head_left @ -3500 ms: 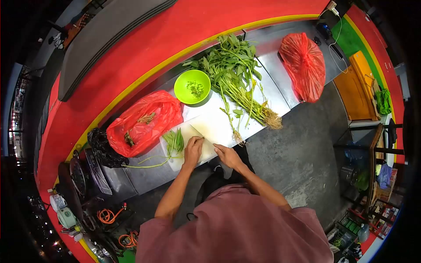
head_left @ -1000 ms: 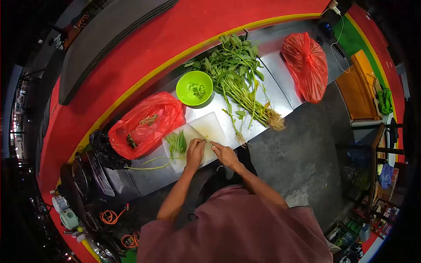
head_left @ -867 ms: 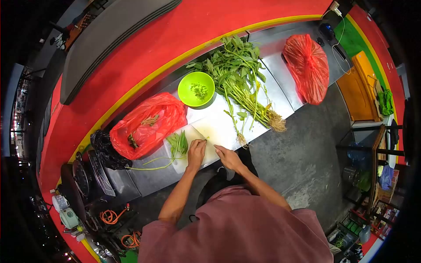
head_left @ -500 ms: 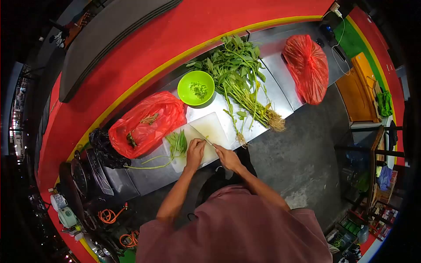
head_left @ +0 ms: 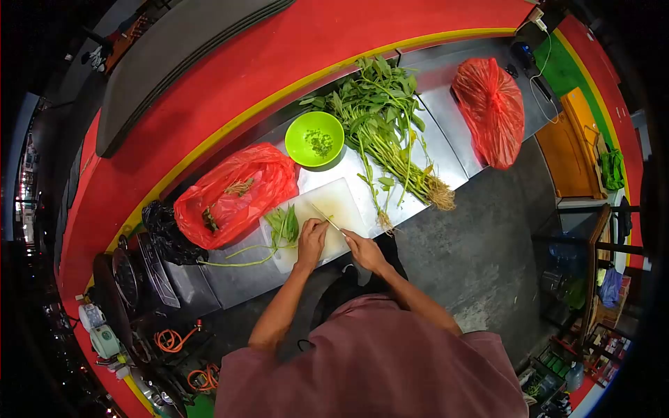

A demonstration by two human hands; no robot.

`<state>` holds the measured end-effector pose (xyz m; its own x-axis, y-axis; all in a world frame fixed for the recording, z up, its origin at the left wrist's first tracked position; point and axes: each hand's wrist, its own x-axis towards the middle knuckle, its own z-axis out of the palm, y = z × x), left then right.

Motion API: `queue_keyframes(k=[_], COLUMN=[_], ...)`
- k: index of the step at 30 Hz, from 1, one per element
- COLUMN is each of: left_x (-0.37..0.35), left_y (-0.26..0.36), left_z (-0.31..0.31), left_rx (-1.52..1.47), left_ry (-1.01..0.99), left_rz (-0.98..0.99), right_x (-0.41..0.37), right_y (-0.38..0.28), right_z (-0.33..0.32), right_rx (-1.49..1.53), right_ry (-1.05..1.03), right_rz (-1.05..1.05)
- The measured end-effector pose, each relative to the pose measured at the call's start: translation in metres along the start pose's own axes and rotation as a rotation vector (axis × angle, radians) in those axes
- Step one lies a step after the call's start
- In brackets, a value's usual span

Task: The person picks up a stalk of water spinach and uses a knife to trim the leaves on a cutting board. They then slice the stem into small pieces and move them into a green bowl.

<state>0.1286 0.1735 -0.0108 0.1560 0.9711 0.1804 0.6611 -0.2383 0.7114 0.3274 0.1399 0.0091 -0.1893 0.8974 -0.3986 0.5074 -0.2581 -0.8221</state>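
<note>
My right hand [head_left: 364,251] is closed round the handle of a knife [head_left: 326,217], whose blade lies over the white cutting board [head_left: 343,198]. Close to the blade, my left hand [head_left: 312,240] rests on the board with its fingers pressed together; what they hold is too small to make out. Leafy green stems [head_left: 282,226] lie on the board left of my left hand, one long stem trailing off to the left. Beyond the board is a green bowl [head_left: 300,143] with small chopped green pieces inside.
A large bundle of rooted greens [head_left: 383,132] lies right of the bowl on the metal table [head_left: 449,164]. An open red bag [head_left: 240,195] with plant scraps and a black bag [head_left: 167,237] are at the left. A tied red bag [head_left: 490,111] sits at the right.
The knife blade has turned slightly and its tip has shifted a little to the right. The view has moved slightly; both hands remain in nearly the same place.
</note>
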Motion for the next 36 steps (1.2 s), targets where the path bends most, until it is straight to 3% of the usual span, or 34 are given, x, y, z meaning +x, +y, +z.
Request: queue_keyframes(k=[9,13,22,29,31,36], left_x=[0.002,0.001,0.000,-0.001,-0.003,-0.004], left_y=[-0.003,-0.004,-0.005,-0.005,0.000,-0.003], left_z=[0.003,0.002,0.005,0.005,0.003,0.003], left_rx=[0.026,-0.001,0.013,0.023,0.015,0.021], left_ry=[0.034,0.039,0.070,0.050,0.037,0.036], left_rz=[-0.003,0.009,0.027,0.024,-0.017,-0.020], right_x=[-0.009,-0.013,-0.005,-0.011,-0.002,-0.002], right_y=[0.007,0.002,-0.003,-0.006,-0.004,-0.009], right_z=[-0.006,-0.006,0.001,-0.002,0.004,0.001], right_rx=[0.002,-0.056,0.002,-0.004,-0.040,-0.015], right_ry=[0.009,-0.057,0.007,-0.026,0.043,0.004], right_rz=[-0.048,0.094,0.003,0.081,-0.036,0.022])
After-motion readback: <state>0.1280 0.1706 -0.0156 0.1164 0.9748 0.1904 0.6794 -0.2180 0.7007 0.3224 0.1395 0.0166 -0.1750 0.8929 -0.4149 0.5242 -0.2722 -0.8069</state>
